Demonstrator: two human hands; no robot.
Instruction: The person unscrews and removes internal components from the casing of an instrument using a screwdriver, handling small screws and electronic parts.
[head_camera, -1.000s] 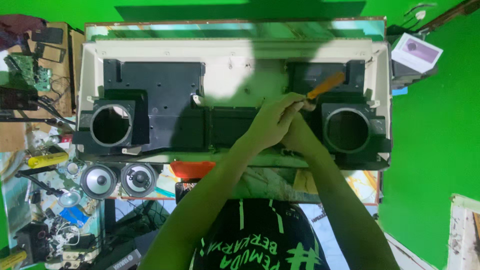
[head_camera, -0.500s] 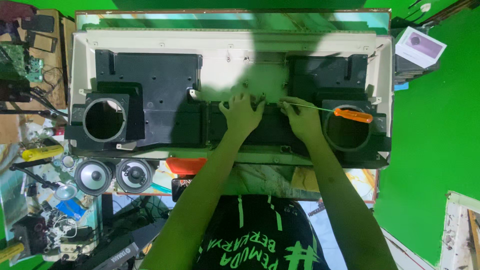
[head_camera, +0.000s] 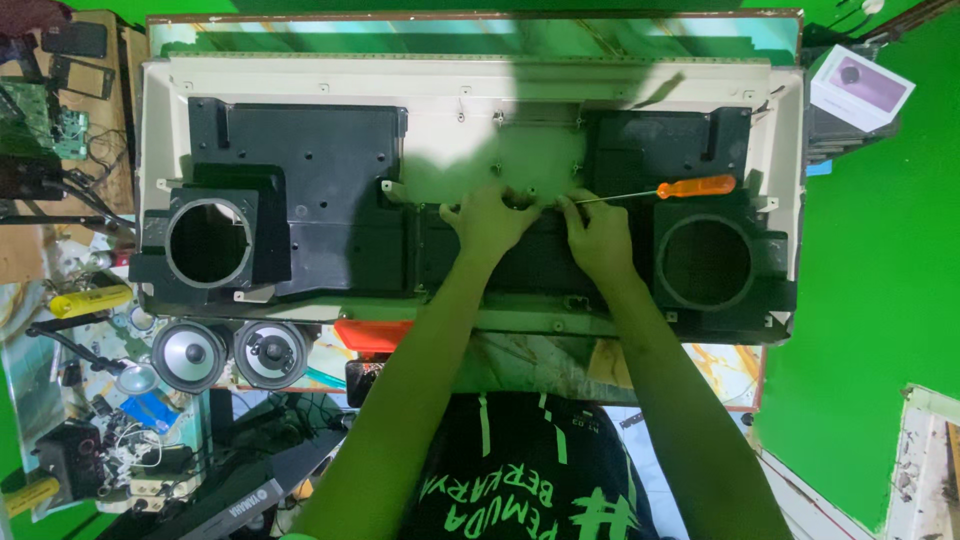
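Moved: the orange-handled screwdriver, held a second ago, now lies loose on the black plastic housing; both hands have shifted to the housing's middle panel.
Left hand: fingers curled over the panel's top edge, gripping it.
Right hand: gripping the same edge, the screwdriver's tip just beside its fingers.
Around: round speaker openings left and right; two loose speakers near the front edge.
Surface: cluttered workbench, green backdrop behind.
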